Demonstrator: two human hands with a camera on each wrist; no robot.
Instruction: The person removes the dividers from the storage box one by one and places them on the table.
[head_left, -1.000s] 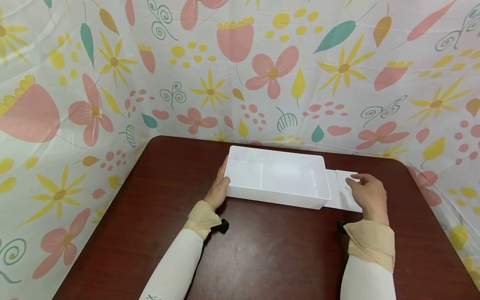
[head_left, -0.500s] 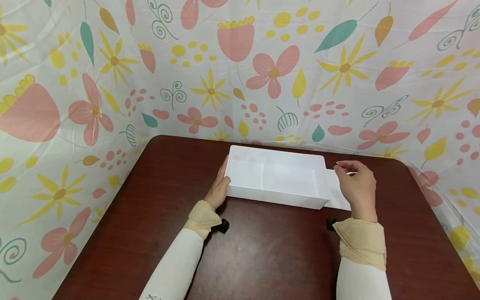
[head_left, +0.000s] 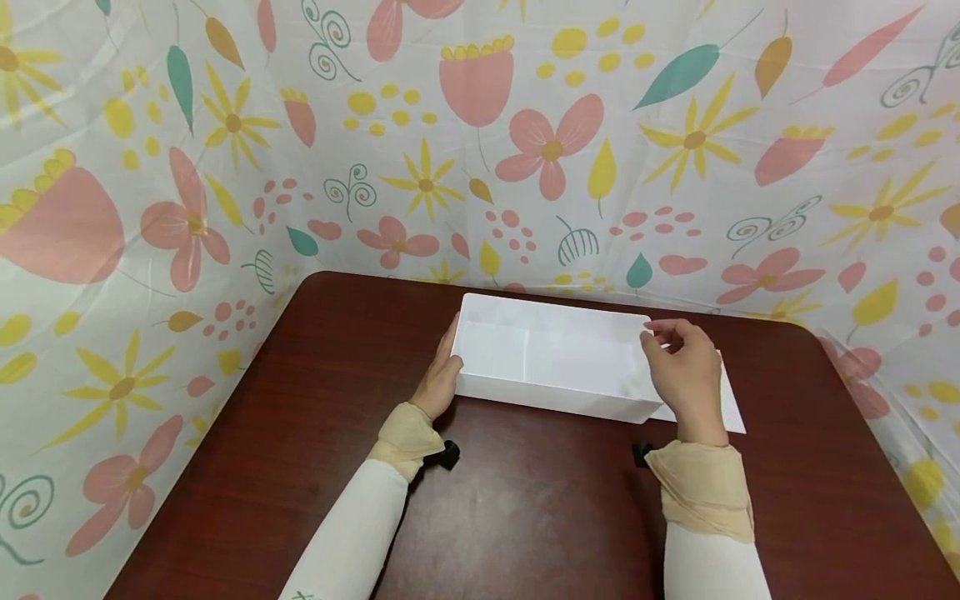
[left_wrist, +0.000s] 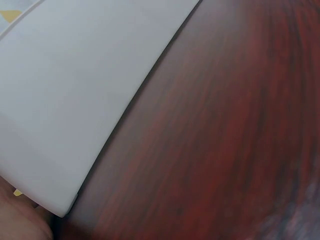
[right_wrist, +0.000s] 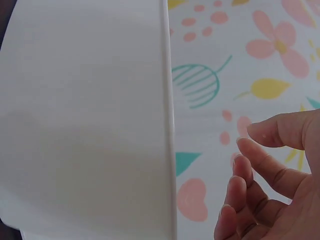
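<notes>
A white open-topped rectangular box (head_left: 551, 354) lies lengthwise near the far side of the table. My left hand (head_left: 437, 379) holds its left end, fingers along the end wall and thumb at the near corner. In the left wrist view only a bit of that hand (left_wrist: 22, 220) shows, beside the box's end. My right hand (head_left: 686, 367) hovers by the box's right end, overlapping its rim in the head view. In the right wrist view the fingers of that hand (right_wrist: 280, 180) are loosely bent, thumb and index tips close, with nothing visible between them.
A flat white sheet or panel (head_left: 731, 404) lies on the dark wood-grain table (head_left: 525, 508) at the box's right end, partly hidden by the right hand. A floral-printed curtain (head_left: 547, 208) surrounds the table's back and left sides.
My right hand has moved left from over the white sheet to the box's right end. The left hand and the box have stayed in place.
</notes>
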